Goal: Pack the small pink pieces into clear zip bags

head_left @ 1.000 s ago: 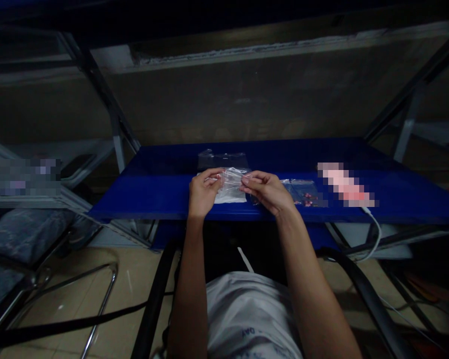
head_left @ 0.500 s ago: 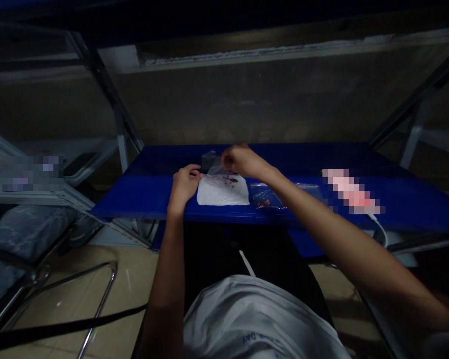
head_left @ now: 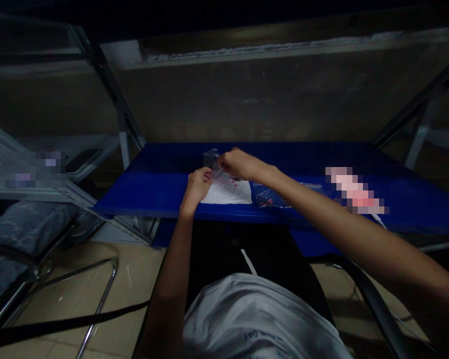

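Over the back of a white sheet [head_left: 226, 195], my right hand [head_left: 236, 163] pinches a clear plastic bag [head_left: 217, 171]. My left hand [head_left: 199, 185] has come up to the bag's left side, its fingers bent together at the plastic. Small red and dark bits [head_left: 235, 180] lie on the sheet, partly covered by my right hand. Beneath my right forearm rests a second clear zip bag [head_left: 273, 195] with several small reddish pieces in it. What fills the bag in my hands, if anything, is too dim to make out.
The blue table [head_left: 153, 194] stands against a grey wall. On its right side lies a blurred pink object [head_left: 353, 192] with a white cable. A metal-framed chair [head_left: 105, 284] stands at lower left, a grey shelf [head_left: 41, 194] beyond it.
My left hand has moved right, from the sheet's left edge to the plastic bag, and its fingers have closed at it. My right hand keeps its hold on the bag.
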A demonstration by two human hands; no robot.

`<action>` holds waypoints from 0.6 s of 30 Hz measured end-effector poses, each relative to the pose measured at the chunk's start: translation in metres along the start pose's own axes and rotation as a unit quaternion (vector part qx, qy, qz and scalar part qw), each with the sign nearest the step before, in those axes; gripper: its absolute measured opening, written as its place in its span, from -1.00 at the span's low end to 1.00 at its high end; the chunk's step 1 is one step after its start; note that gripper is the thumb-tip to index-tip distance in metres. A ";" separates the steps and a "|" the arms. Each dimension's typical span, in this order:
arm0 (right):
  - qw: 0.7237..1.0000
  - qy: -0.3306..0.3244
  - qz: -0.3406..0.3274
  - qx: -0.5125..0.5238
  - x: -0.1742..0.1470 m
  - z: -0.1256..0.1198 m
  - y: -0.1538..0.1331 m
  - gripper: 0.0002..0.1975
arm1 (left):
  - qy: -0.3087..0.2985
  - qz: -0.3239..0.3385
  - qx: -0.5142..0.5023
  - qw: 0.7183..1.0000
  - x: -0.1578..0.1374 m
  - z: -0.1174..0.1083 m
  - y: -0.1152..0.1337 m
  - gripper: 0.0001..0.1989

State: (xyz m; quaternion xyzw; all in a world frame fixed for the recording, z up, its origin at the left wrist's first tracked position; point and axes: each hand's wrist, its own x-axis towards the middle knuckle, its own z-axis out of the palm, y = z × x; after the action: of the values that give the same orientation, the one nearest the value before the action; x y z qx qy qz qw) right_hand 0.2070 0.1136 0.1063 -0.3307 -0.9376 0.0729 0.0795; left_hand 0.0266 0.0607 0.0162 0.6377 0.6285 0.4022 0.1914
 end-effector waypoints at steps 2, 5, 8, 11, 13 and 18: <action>1.000 0.001 -0.006 -0.003 0.002 0.002 0.004 -0.77 | 0.000 0.004 -0.003 1.000 -0.001 -0.001 0.001 -0.75; 1.000 -0.001 -0.005 -0.002 0.003 0.004 0.008 -0.75 | 0.000 0.008 -0.011 1.000 -0.002 -0.001 0.002 -0.76; 1.000 -0.008 -0.011 -0.001 0.004 0.003 0.008 -0.74 | -0.005 0.007 -0.021 1.000 -0.002 0.000 0.001 -0.77; 1.000 -0.010 -0.008 0.001 0.003 -0.001 0.007 -0.77 | -0.004 0.006 -0.022 1.000 -0.003 0.001 0.001 -0.78; 1.000 -0.004 0.004 0.018 0.001 -0.002 0.008 -0.82 | -0.003 0.007 -0.021 1.000 -0.003 0.001 0.000 -0.79; 0.987 0.007 0.058 0.152 -0.015 0.009 0.016 -0.75 | -0.003 0.011 -0.025 1.000 -0.003 -0.001 0.000 -0.76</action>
State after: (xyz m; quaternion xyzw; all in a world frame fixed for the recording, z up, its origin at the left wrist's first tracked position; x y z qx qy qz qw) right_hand 0.2264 0.1155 0.0935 -0.3693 -0.8940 0.2171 0.1315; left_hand 0.0258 0.0577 0.0165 0.6412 0.6105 0.4177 0.2044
